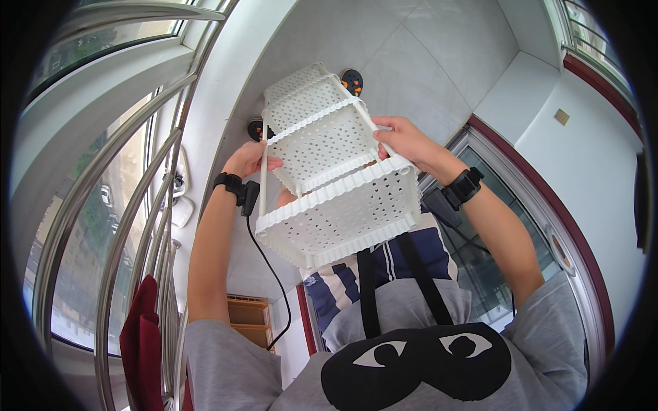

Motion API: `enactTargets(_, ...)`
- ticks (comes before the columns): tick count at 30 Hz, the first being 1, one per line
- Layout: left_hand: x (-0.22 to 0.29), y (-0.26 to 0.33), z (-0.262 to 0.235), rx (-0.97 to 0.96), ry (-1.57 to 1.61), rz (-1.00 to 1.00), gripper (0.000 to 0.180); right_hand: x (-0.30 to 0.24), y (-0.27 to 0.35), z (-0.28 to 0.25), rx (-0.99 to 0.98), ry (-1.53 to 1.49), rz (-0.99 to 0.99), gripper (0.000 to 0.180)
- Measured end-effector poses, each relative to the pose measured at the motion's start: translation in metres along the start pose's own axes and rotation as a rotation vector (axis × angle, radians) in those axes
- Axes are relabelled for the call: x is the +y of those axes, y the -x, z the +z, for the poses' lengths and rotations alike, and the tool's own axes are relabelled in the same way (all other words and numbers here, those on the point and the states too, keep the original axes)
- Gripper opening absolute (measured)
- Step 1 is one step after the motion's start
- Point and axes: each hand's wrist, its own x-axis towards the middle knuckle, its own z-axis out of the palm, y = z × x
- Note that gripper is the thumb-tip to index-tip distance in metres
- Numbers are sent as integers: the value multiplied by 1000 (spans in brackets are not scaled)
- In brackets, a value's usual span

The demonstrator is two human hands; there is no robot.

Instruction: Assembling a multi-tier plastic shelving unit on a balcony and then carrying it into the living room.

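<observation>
White rack [321, 140] is in front of the person, btwn L hand [245, 162] & R hand [415, 145], over grey floor [439, 48]; can't tell if any of it rests there. Long axis runs fwd & a bit L: near basket [343, 218] toward person's lap, far basket [291, 92] pointing away, mid basket btwn. Rack's tipped, so we look into the baskets.

L fingers [273, 164] around L pole [263, 192], a bit loose, tips showing past it on the inner side. R fingers [385, 122] closed on R pole [363, 115], just above near basket. Both poles run lengthwise, approx parallel to long axis.

Black band w/ device on each wrist; metal railing [65, 205] on L, well apart from rack.
</observation>
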Motion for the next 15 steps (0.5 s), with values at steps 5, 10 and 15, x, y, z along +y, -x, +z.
enactTargets(5,-6,4,8,12,107,46,48,0,1,-6,30,-16,9,29)
enactTargets(10,-33,27,15,20,396,227,45,-16,11,4,50,-24,24,29)
enactTargets(15,-67,77,41,192,521,163,62,7,-16,-2,-16,54,-35,38)
